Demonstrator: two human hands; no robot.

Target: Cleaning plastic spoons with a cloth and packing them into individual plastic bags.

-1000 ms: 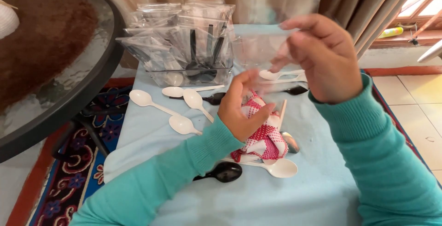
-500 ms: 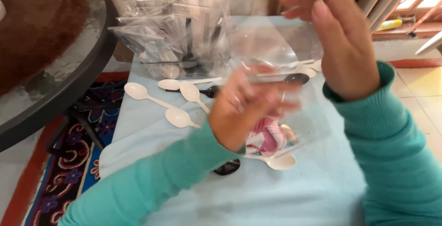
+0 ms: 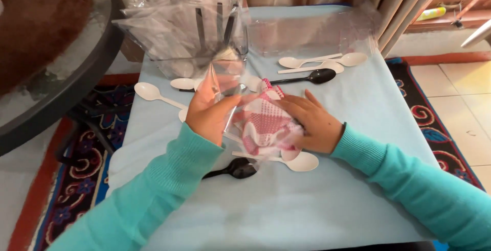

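My left hand (image 3: 209,114) pinches a clear plastic bag (image 3: 227,84) and holds it up over the middle of the table. My right hand (image 3: 312,122) rests on a folded pink-and-white checked cloth (image 3: 266,123), gripping its right side at the bag's mouth. Under the cloth lie a white plastic spoon (image 3: 302,162) and a black plastic spoon (image 3: 240,168). Both arms wear teal sleeves.
A light blue cover (image 3: 286,205) spans the table. A heap of clear bags (image 3: 189,23) holding black cutlery sits at the back left. More white spoons (image 3: 327,60) and a black spoon (image 3: 319,75) lie back right. A round glass table (image 3: 56,72) stands at left.
My right hand has dropped from high above the table down onto the checked cloth. My left hand has kept the clear bag and lowered it toward the cloth.
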